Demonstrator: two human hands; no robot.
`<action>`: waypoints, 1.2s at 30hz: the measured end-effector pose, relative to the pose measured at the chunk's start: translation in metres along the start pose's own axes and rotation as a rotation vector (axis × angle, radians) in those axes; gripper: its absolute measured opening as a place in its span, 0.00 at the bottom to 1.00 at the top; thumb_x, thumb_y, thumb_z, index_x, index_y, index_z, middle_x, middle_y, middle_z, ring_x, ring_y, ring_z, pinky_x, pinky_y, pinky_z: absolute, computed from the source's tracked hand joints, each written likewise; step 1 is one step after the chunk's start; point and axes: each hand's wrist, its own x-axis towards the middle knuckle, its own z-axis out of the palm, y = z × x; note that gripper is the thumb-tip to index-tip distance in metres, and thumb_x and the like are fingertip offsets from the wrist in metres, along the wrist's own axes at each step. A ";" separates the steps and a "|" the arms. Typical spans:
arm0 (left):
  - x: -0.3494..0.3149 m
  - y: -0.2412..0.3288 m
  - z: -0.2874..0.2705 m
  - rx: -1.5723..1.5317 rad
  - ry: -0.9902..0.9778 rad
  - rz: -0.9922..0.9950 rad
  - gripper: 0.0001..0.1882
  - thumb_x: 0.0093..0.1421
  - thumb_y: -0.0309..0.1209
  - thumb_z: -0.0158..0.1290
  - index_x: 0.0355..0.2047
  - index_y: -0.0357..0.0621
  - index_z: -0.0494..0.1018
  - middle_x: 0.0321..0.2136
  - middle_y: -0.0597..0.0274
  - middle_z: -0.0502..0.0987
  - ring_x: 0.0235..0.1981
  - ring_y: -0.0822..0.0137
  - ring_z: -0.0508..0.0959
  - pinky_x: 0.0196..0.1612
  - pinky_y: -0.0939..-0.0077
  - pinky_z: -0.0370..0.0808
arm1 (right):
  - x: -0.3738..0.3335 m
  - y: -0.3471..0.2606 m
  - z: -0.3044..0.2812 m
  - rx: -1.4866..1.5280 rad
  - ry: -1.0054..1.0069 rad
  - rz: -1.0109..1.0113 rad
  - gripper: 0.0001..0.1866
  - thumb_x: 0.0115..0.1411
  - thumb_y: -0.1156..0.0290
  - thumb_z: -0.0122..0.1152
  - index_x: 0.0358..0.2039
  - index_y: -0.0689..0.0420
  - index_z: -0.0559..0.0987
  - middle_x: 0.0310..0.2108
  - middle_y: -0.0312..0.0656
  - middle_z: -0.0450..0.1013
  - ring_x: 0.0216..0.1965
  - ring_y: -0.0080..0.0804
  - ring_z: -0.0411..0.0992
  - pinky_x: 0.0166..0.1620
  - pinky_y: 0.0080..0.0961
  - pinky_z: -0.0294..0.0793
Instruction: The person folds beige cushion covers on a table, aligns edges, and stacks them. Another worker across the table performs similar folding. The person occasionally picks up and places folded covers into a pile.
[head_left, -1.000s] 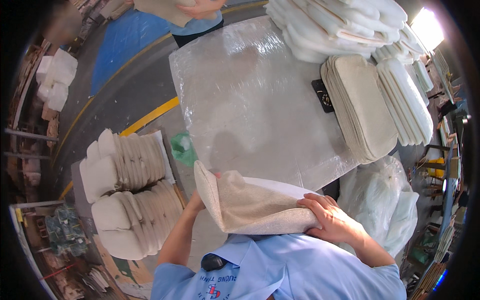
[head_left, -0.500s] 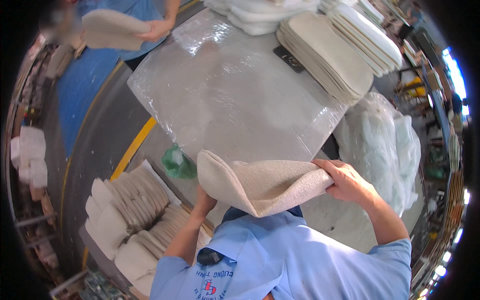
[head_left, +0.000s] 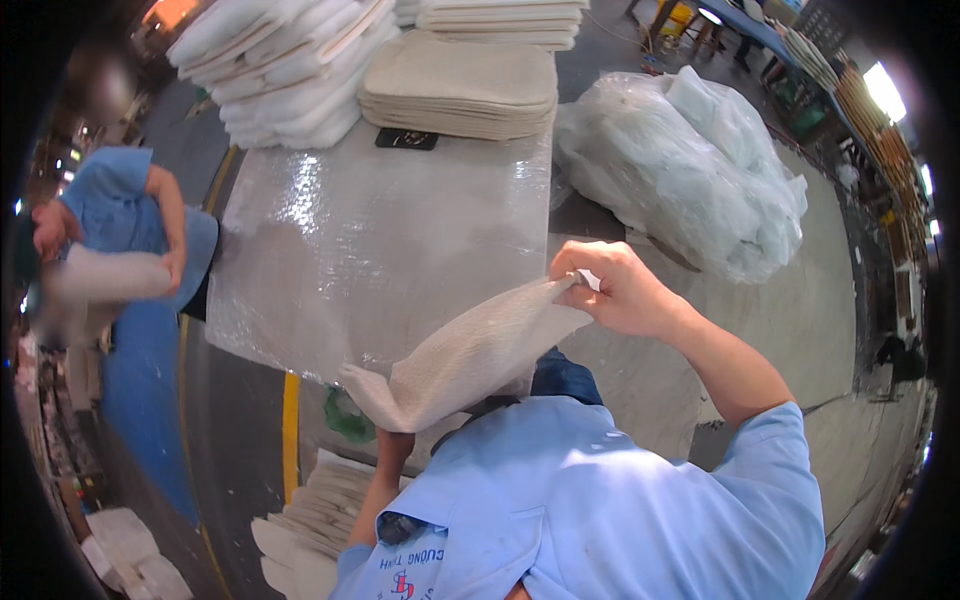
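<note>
A beige fabric pad (head_left: 475, 350) slants in front of my chest, its right end higher than its left. Pinched at the upper right corner, it hangs from the thumb and fingers of my right hand (head_left: 618, 288). The lower left end rests at my left hand (head_left: 396, 442), which holds it from underneath; most of those fingers are hidden behind the pad. A fold shows near that left end. Just beyond the pad lies the table (head_left: 400, 240), covered in shiny clear film.
On the table's far side sit a stack of beige pads (head_left: 460, 85), white padded pieces (head_left: 290, 70) and a dark flat object (head_left: 406, 139). A bulky plastic bag (head_left: 690, 170) is at right. More pads (head_left: 325, 510) lie lower left, near green plastic (head_left: 347, 415). A co-worker (head_left: 120, 215) holds a pad.
The view has turned, so the table and stacks sit differently. My right hand has risen with its end of the pad, which is now less folded. My left hand has moved slightly down.
</note>
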 end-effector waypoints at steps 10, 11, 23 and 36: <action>0.014 0.015 0.006 -0.093 -0.180 -0.159 0.31 0.64 0.31 0.65 0.65 0.35 0.70 0.57 0.44 0.79 0.58 0.52 0.79 0.62 0.58 0.74 | -0.026 -0.049 0.004 0.128 0.258 -0.284 0.07 0.57 0.83 0.63 0.34 0.56 0.81 0.36 0.39 0.80 0.38 0.37 0.79 0.43 0.33 0.77; 0.014 0.016 0.007 -0.100 -0.182 -0.182 0.30 0.65 0.31 0.64 0.65 0.35 0.71 0.57 0.44 0.79 0.58 0.51 0.79 0.62 0.58 0.74 | -0.034 -0.044 0.010 0.174 0.235 -0.274 0.07 0.58 0.83 0.62 0.34 0.55 0.81 0.36 0.38 0.81 0.39 0.37 0.79 0.44 0.34 0.77; 0.026 0.001 -0.062 -0.347 -0.417 -0.685 0.26 0.68 0.27 0.56 0.67 0.41 0.71 0.60 0.45 0.78 0.59 0.51 0.80 0.62 0.58 0.75 | -0.101 -0.054 0.024 0.255 0.165 -0.229 0.06 0.60 0.77 0.67 0.36 0.50 0.84 0.41 0.33 0.82 0.45 0.32 0.79 0.54 0.38 0.76; 0.223 0.307 0.031 -0.071 -1.143 0.783 0.29 0.62 0.17 0.50 0.60 0.56 0.79 0.70 0.54 0.67 0.70 0.47 0.67 0.71 0.59 0.66 | -0.099 -0.064 0.016 0.212 0.052 -0.302 0.06 0.61 0.75 0.65 0.37 0.50 0.85 0.42 0.31 0.83 0.45 0.33 0.80 0.53 0.39 0.75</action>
